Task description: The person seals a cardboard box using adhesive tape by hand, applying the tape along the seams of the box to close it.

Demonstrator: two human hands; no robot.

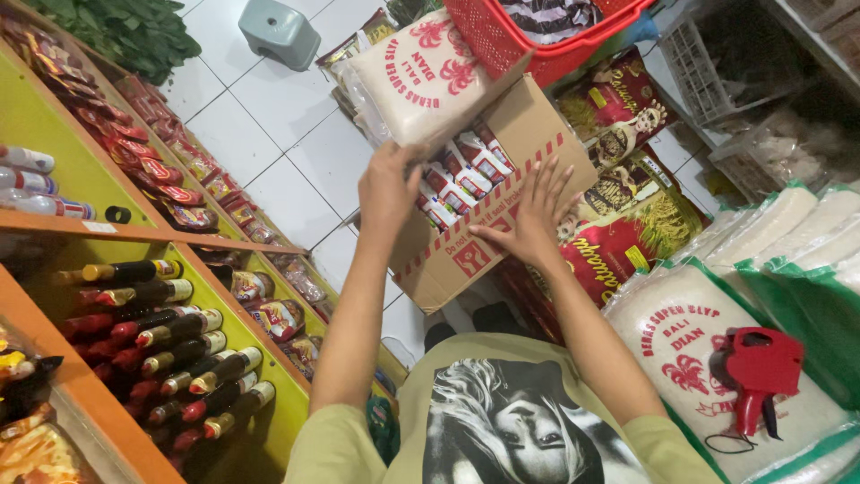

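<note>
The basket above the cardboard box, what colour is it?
Red. The plastic basket shows at the top of the head view, above the cardboard box.

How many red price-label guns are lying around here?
1: a red plastic price-label gun lies on a white rice sack with red print at lower right, away from both hands. Others may be hidden.
</note>
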